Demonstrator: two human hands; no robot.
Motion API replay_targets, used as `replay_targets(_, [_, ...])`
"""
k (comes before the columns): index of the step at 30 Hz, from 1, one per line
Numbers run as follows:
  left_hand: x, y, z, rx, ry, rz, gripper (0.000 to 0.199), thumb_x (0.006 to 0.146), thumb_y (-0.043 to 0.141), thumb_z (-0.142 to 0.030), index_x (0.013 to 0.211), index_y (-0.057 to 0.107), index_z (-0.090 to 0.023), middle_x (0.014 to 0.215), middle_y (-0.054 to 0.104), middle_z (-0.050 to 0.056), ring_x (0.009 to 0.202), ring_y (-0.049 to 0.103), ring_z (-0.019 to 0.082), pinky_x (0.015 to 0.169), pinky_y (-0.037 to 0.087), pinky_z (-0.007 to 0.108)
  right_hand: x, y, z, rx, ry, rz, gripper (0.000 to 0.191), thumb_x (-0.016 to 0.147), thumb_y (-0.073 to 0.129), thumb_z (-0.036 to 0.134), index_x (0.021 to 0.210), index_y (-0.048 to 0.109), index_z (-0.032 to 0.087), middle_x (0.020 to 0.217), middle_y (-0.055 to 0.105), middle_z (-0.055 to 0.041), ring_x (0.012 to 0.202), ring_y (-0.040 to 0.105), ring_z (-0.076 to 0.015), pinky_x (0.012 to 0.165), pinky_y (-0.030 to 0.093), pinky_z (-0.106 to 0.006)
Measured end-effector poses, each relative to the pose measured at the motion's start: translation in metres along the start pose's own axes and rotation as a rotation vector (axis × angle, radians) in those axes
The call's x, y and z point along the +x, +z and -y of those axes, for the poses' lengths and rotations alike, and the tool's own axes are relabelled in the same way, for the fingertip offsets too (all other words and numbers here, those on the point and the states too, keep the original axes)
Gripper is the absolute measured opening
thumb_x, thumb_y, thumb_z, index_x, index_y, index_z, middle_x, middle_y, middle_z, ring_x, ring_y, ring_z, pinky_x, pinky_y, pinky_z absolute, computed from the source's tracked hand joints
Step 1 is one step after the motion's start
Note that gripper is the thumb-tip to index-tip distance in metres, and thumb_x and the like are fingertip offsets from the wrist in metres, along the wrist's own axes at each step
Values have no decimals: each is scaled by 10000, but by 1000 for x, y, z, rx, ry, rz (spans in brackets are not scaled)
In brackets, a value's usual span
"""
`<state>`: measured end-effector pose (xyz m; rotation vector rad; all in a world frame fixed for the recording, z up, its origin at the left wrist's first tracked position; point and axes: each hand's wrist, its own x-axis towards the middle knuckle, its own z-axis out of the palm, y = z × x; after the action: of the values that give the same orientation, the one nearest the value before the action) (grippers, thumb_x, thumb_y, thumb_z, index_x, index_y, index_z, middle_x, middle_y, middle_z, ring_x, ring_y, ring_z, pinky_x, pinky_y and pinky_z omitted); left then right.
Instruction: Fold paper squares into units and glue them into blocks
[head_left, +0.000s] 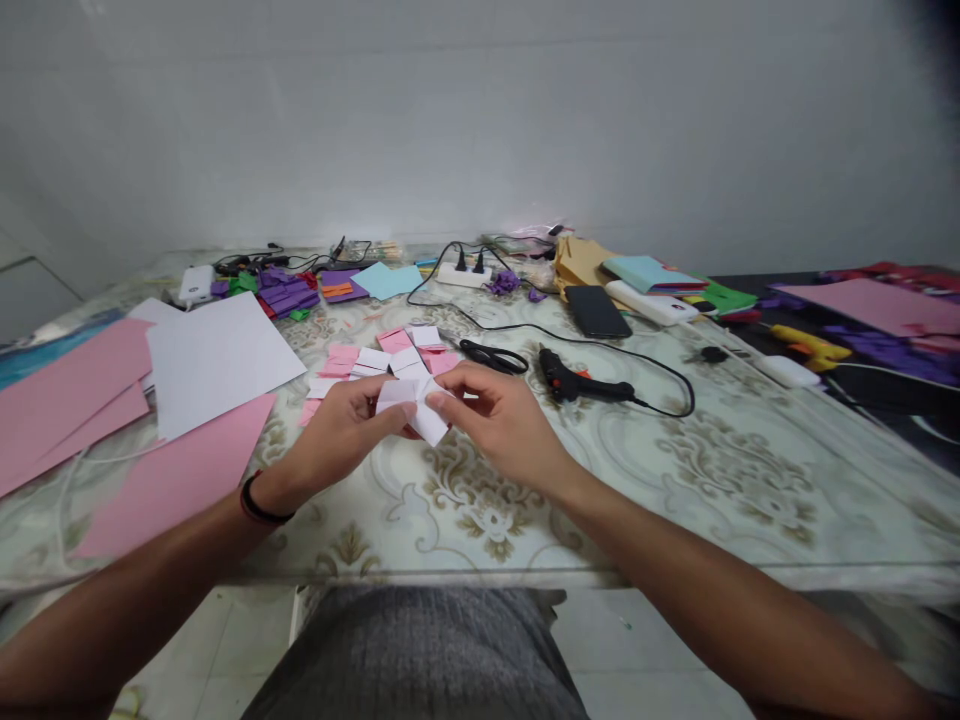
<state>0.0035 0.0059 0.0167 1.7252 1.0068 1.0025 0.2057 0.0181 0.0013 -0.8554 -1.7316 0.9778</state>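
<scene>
A small folded white paper (428,421) is held up between both hands over the patterned tablecloth. My left hand (346,425) pinches its left side with thumb and fingers. On the other side, my right hand (499,415) grips the paper's upper right part, its thumb near a crease. Just behind the hands lie small pink and white folded papers (370,358), partly covered by them. Black-handled scissors (493,356) rest behind my right hand. To its right lies a black glue gun (583,380) with a cord.
Large white (221,365) and pink sheets (180,480) spread at the left. Purple paper pieces (288,292), a power strip (464,275) and a black phone (597,311) lie farther back. A yellow glue gun (810,347) is at the right.
</scene>
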Motion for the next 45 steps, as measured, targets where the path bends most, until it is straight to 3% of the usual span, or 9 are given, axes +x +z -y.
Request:
replay_targets(10, [1,-3,10,262,29,-22,363,979,622,-418,793,816,-173,793,804,39,719,699,193,659,509,271,0,2,2,-79,-28,-48,126,903,716,316,870,735,196,855,716,-32,765,603,-164,683,471,-304])
replay_targets(17, [-1,0,6,279,44,-14,375,993,599,-405,775,809,-185,904,825,46,812,724,207,741,523,291,-1,4,-2,-101,-78,-100,101,902,727,298,859,724,207,839,681,-24,761,596,-162,659,466,-301])
replay_targets(21, [-3,0,5,294,49,-35,379,990,601,-399,752,801,-183,876,818,46,787,712,202,730,514,298,0,4,0,-90,-157,-114,59,893,742,274,864,720,227,933,662,-38,861,609,-175,675,499,-287])
replay_targets(30, [-4,0,5,185,46,5,334,981,609,-387,812,804,-176,853,815,36,752,716,185,677,517,254,1,3,-3,111,60,-35,206,855,769,352,986,707,206,896,682,-23,838,634,-166,754,532,-302])
replay_targets(39, [-4,0,4,244,51,19,323,976,601,-364,775,750,-158,741,758,15,644,640,143,587,453,228,2,1,1,117,70,33,208,859,750,374,806,687,184,783,669,-3,709,577,-134,676,475,-277])
replay_targets(45, [-4,0,1,108,-7,126,268,976,625,-358,883,774,-155,838,808,52,746,738,181,659,541,254,2,-3,0,148,90,31,270,852,759,436,812,677,182,755,643,4,647,539,-123,603,426,-268])
